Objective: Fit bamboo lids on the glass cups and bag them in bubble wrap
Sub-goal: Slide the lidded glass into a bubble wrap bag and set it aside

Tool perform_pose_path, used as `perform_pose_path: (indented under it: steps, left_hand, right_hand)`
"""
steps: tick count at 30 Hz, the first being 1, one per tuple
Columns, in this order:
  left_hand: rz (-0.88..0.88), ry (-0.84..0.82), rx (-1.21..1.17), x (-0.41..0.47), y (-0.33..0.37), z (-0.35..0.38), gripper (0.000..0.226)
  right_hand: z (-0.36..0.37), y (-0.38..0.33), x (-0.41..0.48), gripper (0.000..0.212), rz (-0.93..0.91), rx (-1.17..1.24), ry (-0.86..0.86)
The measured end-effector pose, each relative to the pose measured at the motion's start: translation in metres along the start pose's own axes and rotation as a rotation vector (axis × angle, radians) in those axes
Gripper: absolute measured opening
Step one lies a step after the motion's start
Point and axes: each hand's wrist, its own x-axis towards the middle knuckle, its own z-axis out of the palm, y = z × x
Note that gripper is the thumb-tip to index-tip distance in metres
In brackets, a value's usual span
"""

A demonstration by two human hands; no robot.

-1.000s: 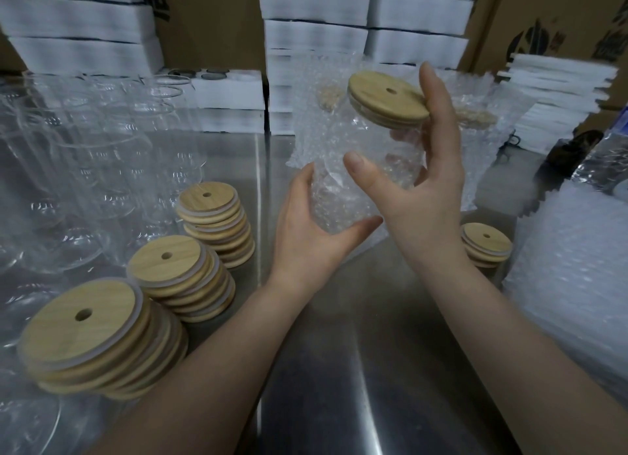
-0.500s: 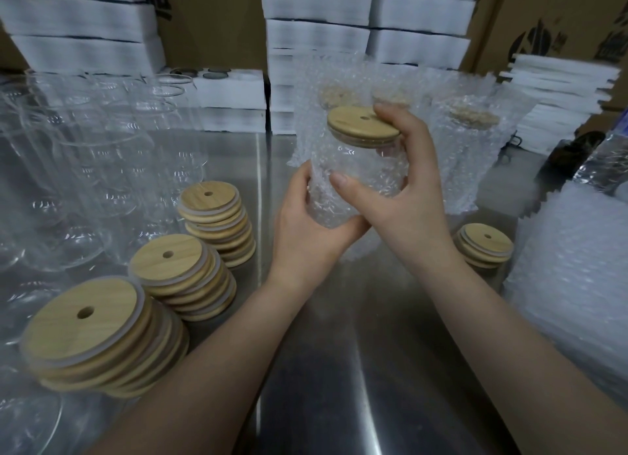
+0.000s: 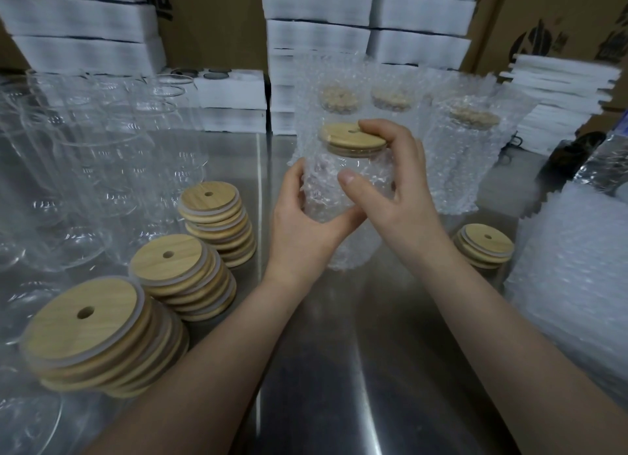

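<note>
Lid: bamboo lid (image 3: 350, 138) is pinched by curled right hand (image 3: 401, 196) fingers; skewed seating is judged possible.
Cup: glass cup (image 3: 346, 186) is clasped through bubble wrap (image 3: 350, 251) by left hand (image 3: 306, 223); slippage is risked.

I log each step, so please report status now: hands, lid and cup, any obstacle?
Left hand grips glass cup in bubble wrap. Right hand holds bamboo lid on its rim. Nothing in the way; bagged cups stand behind.
</note>
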Motion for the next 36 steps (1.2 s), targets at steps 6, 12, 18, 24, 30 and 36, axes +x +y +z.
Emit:
perform_pose_path:
  steps: [6,12,18,24,30,36]
  left_hand:
    - [0.014,-0.045,0.004,0.001,0.0,-0.002,0.08]
    - [-0.005,-0.061,-0.096,0.001,0.008,-0.002,0.069]
    - [-0.042,-0.026,-0.185,0.002,0.009,-0.002,0.045]
    - [-0.092,0.027,-0.236,0.011,0.019,0.0,0.064]
    - [-0.058,0.07,-0.267,0.024,0.028,-0.001,0.034]
    - [-0.002,0.121,-0.197,0.034,0.044,0.0,0.009]
  right_hand:
    - [-0.004,0.002,0.004,0.053,-0.032,0.127,0.095]
    - [-0.012,-0.001,0.011,0.044,0.037,0.483,0.283]
    - [-0.018,0.011,0.016,0.047,0.282,0.636,0.216]
    - [-0.013,0.02,0.018,0.03,0.386,0.528,0.158]
    - [-0.013,0.019,0.016,0.011,0.304,0.574,0.225]
    - [-0.015,0.014,0.015,0.019,0.25,0.535,0.281]
